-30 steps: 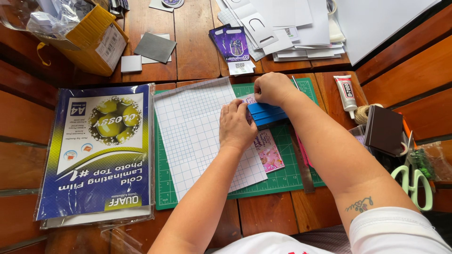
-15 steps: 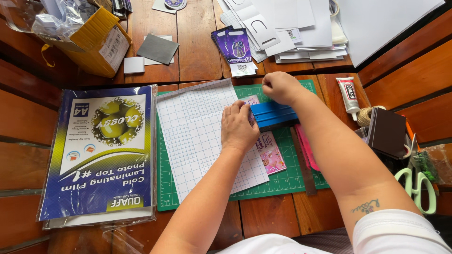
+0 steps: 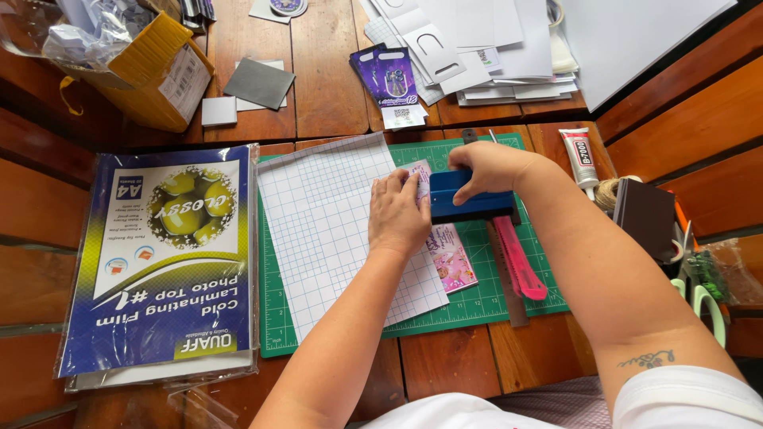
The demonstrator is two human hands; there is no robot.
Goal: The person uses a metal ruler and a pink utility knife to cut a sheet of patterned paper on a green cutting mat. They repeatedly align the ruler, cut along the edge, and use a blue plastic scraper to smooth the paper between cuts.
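1. A blue pack of laminating film (image 3: pixel 163 258) lies well to the left of the left hand.
2. A yellow cardboard box (image 3: pixel 151 71) sits far up-left.
3. White paper sheets (image 3: pixel 493 48) are stacked above the right hand.
4. A glue tube (image 3: pixel 582 156) and green-handled scissors (image 3: pixel 703 298) lie right of it.

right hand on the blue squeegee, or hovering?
Touching. The head view shows the right hand wrapped over the top edge of the blue squeegee, fingers gripping it, with no gap showing.

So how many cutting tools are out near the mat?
2. A pink utility knife lies on the green cutting mat by the right forearm; green-handled scissors lie at the table's right edge. Others may be hidden.
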